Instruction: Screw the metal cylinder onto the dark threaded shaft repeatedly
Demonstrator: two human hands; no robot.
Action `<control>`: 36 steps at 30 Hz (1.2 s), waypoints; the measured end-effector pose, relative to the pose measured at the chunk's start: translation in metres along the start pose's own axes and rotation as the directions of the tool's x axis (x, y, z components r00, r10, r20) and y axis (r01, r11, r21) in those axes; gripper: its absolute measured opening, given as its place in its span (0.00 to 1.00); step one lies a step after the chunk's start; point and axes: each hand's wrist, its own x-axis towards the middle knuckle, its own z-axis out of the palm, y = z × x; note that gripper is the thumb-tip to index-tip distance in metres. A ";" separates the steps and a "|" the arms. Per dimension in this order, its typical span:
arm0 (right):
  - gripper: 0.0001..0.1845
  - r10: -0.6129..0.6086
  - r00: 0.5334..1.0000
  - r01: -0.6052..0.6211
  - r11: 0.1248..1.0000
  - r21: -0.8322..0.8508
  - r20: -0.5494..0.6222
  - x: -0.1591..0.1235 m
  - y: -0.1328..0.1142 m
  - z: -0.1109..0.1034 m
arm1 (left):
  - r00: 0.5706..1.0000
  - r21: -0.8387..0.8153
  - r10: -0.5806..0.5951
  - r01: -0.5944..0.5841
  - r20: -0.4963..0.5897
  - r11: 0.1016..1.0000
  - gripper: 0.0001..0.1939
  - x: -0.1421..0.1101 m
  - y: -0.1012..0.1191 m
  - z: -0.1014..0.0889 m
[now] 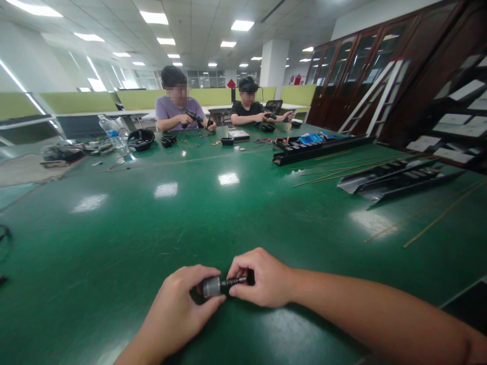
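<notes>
Just above the green tabletop, at the lower middle of the head view, is a small cylindrical part that looks like a motor (212, 287), with a silver-grey body. A thin dark, ridged shaft (234, 282) extends from its right end. My left hand (185, 299) grips the silver body between thumb and fingers. From the other side, my right hand (262, 279) closes its fingers around the shaft, its thumb below. The tip of the shaft points into my right palm, where a dark patch shows. I cannot tell whether the shaft and the body are one piece.
Two people (178, 109) sit across the green table (190, 213), holding dark tools. Black metal channels (323, 149) and thin rods (335, 171) lie at the right. A plastic bottle (113, 134), black trays (140, 139) and small parts are along the far side. A stepladder (376, 96) stands behind.
</notes>
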 end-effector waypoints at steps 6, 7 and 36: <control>0.08 -0.002 1.000 0.001 1.000 -0.002 -0.011 0.000 0.001 0.000 | 1.000 -0.003 -0.023 0.023 0.006 1.000 0.13 0.000 -0.001 0.000; 0.08 -0.001 1.000 0.001 1.000 0.002 -0.012 0.000 0.002 0.000 | 1.000 -0.001 -0.027 0.027 0.008 1.000 0.13 -0.001 -0.002 0.000; 0.08 0.014 1.000 -0.013 0.999 0.032 -0.019 0.000 0.000 0.000 | 0.999 0.002 -0.045 0.045 0.019 0.999 0.13 -0.003 -0.004 -0.001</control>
